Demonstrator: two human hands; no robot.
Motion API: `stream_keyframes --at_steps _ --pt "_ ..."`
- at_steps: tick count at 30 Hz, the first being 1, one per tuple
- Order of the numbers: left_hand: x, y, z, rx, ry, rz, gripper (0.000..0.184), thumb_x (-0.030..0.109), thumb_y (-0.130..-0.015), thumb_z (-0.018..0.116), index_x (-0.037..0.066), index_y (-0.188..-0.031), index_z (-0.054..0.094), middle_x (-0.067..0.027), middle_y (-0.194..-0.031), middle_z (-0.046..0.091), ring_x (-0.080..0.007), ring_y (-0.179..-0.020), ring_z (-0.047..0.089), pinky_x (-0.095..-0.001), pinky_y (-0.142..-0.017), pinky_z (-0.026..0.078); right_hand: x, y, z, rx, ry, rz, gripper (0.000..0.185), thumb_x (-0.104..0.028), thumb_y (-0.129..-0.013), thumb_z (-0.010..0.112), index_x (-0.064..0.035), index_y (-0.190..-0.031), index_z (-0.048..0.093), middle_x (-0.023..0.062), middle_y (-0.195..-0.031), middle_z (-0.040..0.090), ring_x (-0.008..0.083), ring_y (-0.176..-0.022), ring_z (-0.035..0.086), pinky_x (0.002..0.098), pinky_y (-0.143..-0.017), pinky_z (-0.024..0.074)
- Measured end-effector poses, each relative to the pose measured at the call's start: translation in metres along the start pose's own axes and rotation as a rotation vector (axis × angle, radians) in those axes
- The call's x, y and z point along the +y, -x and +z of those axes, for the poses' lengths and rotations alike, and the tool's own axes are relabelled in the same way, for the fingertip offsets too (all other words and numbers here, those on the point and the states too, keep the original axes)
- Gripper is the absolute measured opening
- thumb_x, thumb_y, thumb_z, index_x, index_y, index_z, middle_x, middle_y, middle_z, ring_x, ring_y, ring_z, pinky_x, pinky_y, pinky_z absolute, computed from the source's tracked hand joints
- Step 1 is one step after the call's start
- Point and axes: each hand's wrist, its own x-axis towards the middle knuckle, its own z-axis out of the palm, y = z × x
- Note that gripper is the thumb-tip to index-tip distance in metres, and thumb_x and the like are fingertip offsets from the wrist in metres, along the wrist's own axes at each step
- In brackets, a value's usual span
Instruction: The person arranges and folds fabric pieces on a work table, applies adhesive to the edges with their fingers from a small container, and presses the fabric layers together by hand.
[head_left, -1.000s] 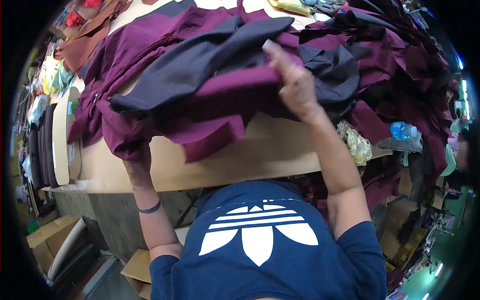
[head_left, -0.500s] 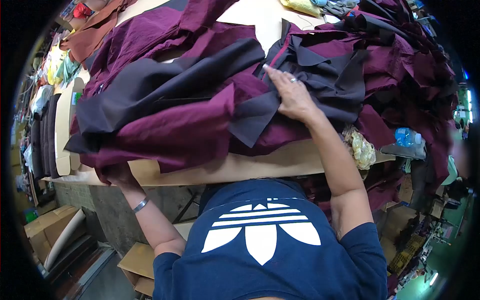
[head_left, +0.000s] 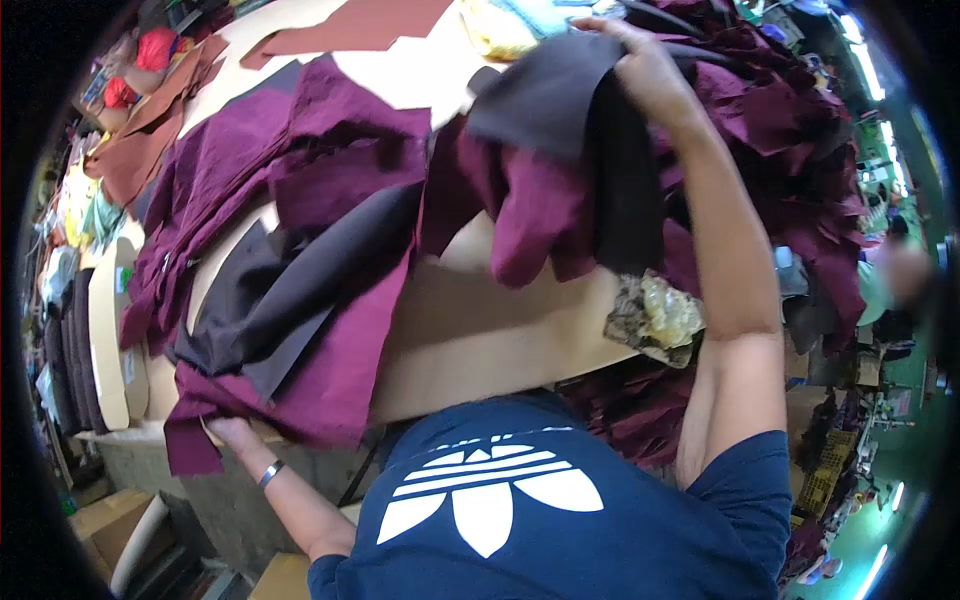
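My left hand [head_left: 232, 432] is closed on the near corner of a maroon and dark grey fabric piece [head_left: 345, 375], at the table's front edge; the fabric partly covers the fingers. At the upper right, my right hand [head_left: 645, 65] grips another dark grey and maroon cloth [head_left: 545, 100], which hangs in folds below it, raised over the table [head_left: 480, 320]. Between the two pieces, pale tabletop shows. Behind the left piece lies a crumpled maroon garment part [head_left: 330, 150].
A heap of maroon fabric [head_left: 760, 120] covers the table's right side. A clear plastic bag [head_left: 668, 312] sits at the front edge. Rust-brown cloth [head_left: 350, 25] lies at the back. Dark rolls [head_left: 75, 350] and a cardboard piece [head_left: 110, 340] stand at the left. Another person, blurred, is at far right.
My right hand has lifted its cloth and carried it up and away to the right, apart from the left piece. My left hand keeps the maroon edge, and the view has shifted.
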Motion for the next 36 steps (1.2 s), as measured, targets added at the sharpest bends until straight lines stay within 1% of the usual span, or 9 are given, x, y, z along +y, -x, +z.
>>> stream_keyframes --at_steps 12,16,18,19,21,24,29,32,36 --pt "-0.016 0.020 -0.026 0.055 -0.291 -0.095 0.034 0.022 -0.088 0.044 -0.001 -0.111 0.054 -0.0072 -0.110 0.054 -0.0182 -0.102 0.051 -0.0328 -0.091 0.041 0.011 -0.003 -0.389 1.084 1.710 0.091 0.033 -0.010 -0.078 0.049 -0.0049 -0.109 0.059 0.0168 -0.095 0.064 0.0336 -0.089 0.061 0.0416 -0.078 0.0485" --pt "-0.020 0.026 -0.042 0.032 -0.515 -0.022 0.031 0.022 -0.089 0.043 -0.001 -0.107 0.056 -0.0054 -0.104 0.055 -0.0172 -0.096 0.053 -0.0300 -0.088 0.041 0.070 0.028 -0.315 0.907 1.453 0.213 0.025 -0.021 -0.081 0.050 -0.0065 -0.099 0.059 0.0170 -0.099 0.062 0.0384 -0.088 0.060 0.0486 -0.074 0.0492" --pt "-0.020 0.033 -0.044 -0.026 -0.601 0.047 0.030 0.019 -0.088 0.044 -0.002 -0.106 0.056 -0.0088 -0.104 0.057 -0.0210 -0.096 0.054 -0.0324 -0.088 0.041 0.133 0.051 -0.258 0.316 1.782 0.490 0.027 -0.022 -0.085 0.046 -0.0066 -0.102 0.060 0.0119 -0.104 0.062 0.0327 -0.093 0.060 0.0489 -0.078 0.0476" --pt "-0.021 0.033 -0.048 -0.023 -0.557 0.022 0.030 0.018 -0.087 0.046 -0.003 -0.106 0.056 -0.0125 -0.105 0.058 -0.0247 -0.096 0.055 -0.0352 -0.089 0.041 0.170 0.069 -0.231 0.152 1.844 0.362 0.022 -0.020 -0.085 0.046 -0.0056 -0.095 0.061 0.0134 -0.093 0.064 0.0317 -0.089 0.060 0.0485 -0.076 0.0480" --pt "-0.013 0.030 -0.037 0.065 -0.265 -0.173 0.030 0.019 -0.086 0.049 -0.002 -0.106 0.056 -0.0155 -0.105 0.060 -0.0272 -0.097 0.056 -0.0382 -0.089 0.042 0.177 0.087 -0.197 0.206 1.549 0.332 0.022 -0.015 -0.083 0.047 -0.0022 -0.094 0.060 0.0172 -0.094 0.063 0.0338 -0.090 0.060 0.0483 -0.077 0.0477" --pt "0.001 0.017 -0.015 0.280 0.229 -0.592 0.029 0.025 -0.086 0.052 0.004 -0.105 0.058 -0.0126 -0.103 0.061 -0.0242 -0.096 0.057 -0.0384 -0.089 0.044 0.129 0.070 -0.203 0.233 1.157 0.738 0.049 -0.008 -0.074 0.044 0.0022 -0.122 0.045 0.0271 -0.116 0.053 0.0442 -0.108 0.050 0.0470 -0.091 0.0411" --pt "0.023 0.025 -0.007 0.297 0.215 -0.614 0.024 0.022 -0.087 0.051 0.006 -0.104 0.059 -0.0102 -0.104 0.061 -0.0244 -0.097 0.057 -0.0389 -0.092 0.043 0.158 0.060 -0.329 0.511 1.014 0.305 0.066 -0.029 -0.077 0.062 -0.0034 -0.132 0.037 0.0201 -0.126 0.049 0.0301 -0.115 0.050 0.0366 -0.098 0.0356" --pt "0.008 0.018 -0.018 0.174 0.242 -0.544 0.024 0.019 -0.087 0.051 0.006 -0.105 0.059 -0.0102 -0.105 0.061 -0.0246 -0.098 0.056 -0.0392 -0.092 0.043 0.006 0.069 -0.167 0.709 0.971 -0.037 0.043 -0.031 -0.082 0.061 -0.0038 -0.115 0.054 0.0173 -0.106 0.060 0.0314 -0.097 0.059 0.0400 -0.085 0.0439" --pt "0.015 0.016 -0.006 0.234 0.273 -0.602 0.025 0.018 -0.087 0.052 0.005 -0.107 0.058 -0.0101 -0.108 0.060 -0.0253 -0.100 0.056 -0.0395 -0.092 0.044 -0.076 0.073 0.058 -0.015 0.424 -0.355 0.052 -0.018 -0.074 0.068 -0.0074 -0.122 0.050 0.0163 -0.115 0.056 0.0306 -0.102 0.055 0.0383 -0.088 0.0438"
